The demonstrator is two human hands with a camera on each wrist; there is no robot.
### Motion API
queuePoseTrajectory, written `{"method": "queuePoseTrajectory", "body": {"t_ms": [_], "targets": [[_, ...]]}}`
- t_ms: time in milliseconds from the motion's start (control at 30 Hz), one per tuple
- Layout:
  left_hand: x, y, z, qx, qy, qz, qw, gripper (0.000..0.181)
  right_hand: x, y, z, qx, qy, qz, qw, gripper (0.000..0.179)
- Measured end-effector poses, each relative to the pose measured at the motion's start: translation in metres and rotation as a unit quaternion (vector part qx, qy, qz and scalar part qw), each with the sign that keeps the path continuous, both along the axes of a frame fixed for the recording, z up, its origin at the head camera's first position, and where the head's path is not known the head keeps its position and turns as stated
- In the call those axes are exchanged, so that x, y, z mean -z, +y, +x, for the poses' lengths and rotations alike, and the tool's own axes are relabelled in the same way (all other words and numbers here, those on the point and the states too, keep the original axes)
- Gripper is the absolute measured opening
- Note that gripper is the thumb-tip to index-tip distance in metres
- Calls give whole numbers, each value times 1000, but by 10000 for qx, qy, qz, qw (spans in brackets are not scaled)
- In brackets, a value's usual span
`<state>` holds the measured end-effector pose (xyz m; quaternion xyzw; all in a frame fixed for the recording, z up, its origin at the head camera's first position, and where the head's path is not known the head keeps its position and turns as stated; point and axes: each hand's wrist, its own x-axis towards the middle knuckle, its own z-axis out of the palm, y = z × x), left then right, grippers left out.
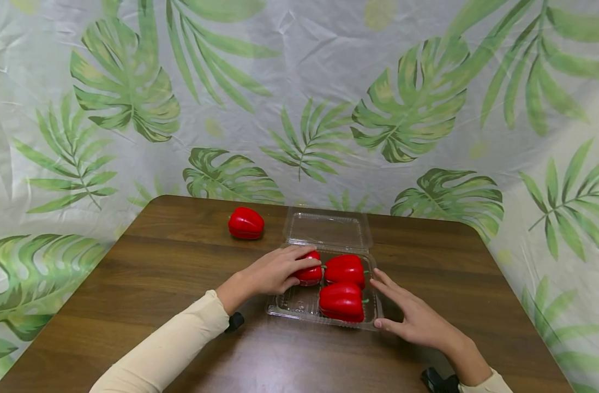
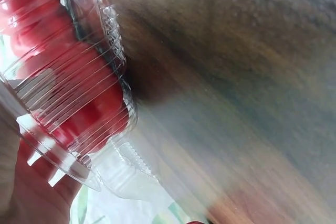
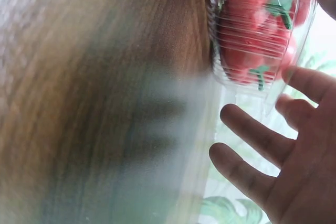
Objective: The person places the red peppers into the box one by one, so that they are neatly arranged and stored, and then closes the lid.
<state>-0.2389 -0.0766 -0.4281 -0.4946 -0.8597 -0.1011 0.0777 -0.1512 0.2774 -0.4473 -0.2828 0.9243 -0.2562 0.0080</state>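
A clear plastic clamshell box [image 1: 299,309] lies on the table with its lid [image 1: 329,229] folded back. Inside, two red bell peppers, one farther back [image 1: 345,269] and one nearer [image 1: 342,303], fill its right half. My left hand [image 1: 272,271] holds a third red bell pepper [image 1: 309,277] in the back left part, fingers over its top and thumb on the near side. At the box's right wall, my right hand [image 1: 412,316] has its fingers spread; in the right wrist view, fingertips [image 3: 296,80] touch or nearly touch the wall, and no pepper is in this hand.
Another red bell pepper [image 1: 246,223] lies on the brown wooden table [image 1: 181,245], left of the lid near the back edge. A leaf-patterned cloth [image 1: 309,65] hangs behind the table. Dark wrist-worn devices [image 1: 234,322] sit below both wrists.
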Motion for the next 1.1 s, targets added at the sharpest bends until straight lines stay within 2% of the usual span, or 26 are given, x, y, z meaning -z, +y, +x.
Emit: {"method": "queuePoseTrajectory", "body": {"t_ms": [400, 567, 700, 800, 900, 967, 1033, 1100], "targets": [[3, -1, 1, -104, 204, -68, 9997, 61, 0, -2, 1, 6, 70, 81, 9999, 79], [-1, -1, 3, -170, 151, -64, 9997, 65, 0, -3, 2, 25, 84, 86, 9999, 79], [-9, -12, -1, -410, 90, 196, 9989, 67, -2, -1, 3, 61, 49, 114, 9999, 79], [-17, -31, -8, -676, 176, 528, 9962, 67, -3, 0, 4, 79, 16, 102, 9999, 79], [-25, -59, -14, -1159, 160, 938, 9887, 64, -3, -1, 3, 88, 6, 92, 9999, 79], [-30, -80, -17, -1581, 11, 1276, 9791, 61, -2, -2, 3, 95, 9, 84, 9999, 80], [-33, -100, -21, -2064, -116, 1603, 9652, 58, -2, -3, 2, 78, 17, 79, 9999, 80], [-35, -119, -25, -2556, -250, 1904, 9475, 54, -2, -3, 2, 67, 9, 62, 10000, 80]]}}
